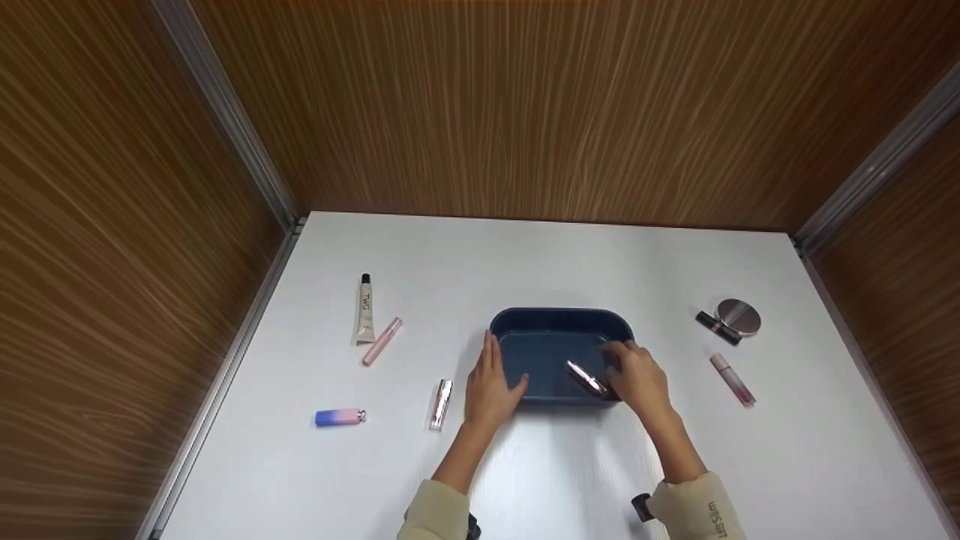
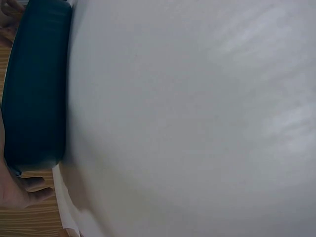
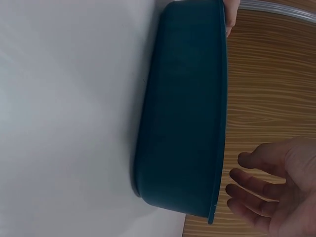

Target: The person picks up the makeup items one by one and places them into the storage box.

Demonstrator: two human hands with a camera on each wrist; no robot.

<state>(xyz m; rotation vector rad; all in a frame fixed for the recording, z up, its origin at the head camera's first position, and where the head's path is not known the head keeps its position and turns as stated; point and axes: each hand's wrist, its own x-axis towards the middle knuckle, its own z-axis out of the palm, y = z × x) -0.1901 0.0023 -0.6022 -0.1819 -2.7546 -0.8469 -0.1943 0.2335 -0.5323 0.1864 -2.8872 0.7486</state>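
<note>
A dark blue rectangular tub [image 1: 551, 309] stands on the white table. My left hand [image 1: 491, 386] rests at its left end, fingers straight along the side and thumb spread over the near rim. In the left wrist view, those fingers [image 2: 37, 190] show beside the end wall. Inside the tub, toward the near right corner, lies a shiny pinkish lipstick tube [image 1: 586, 377]. Over the right end hovers my right hand [image 1: 637, 375], its fingers loosely bent. Nothing shows between its fingers [image 3: 254, 200] in the right wrist view, where they are apart from the rim.
Left on the table are a cream squeeze tube [image 1: 366, 311], a pink slim tube [image 1: 382, 341], a blue-pink lipstick [image 1: 340, 417] and a silvery lipstick [image 1: 441, 404]. To the right lie a round compact [image 1: 739, 316], a black tube [image 1: 718, 328] and a pink lip gloss [image 1: 733, 380]. Wood-grain panels [image 1: 495, 112] enclose the table.
</note>
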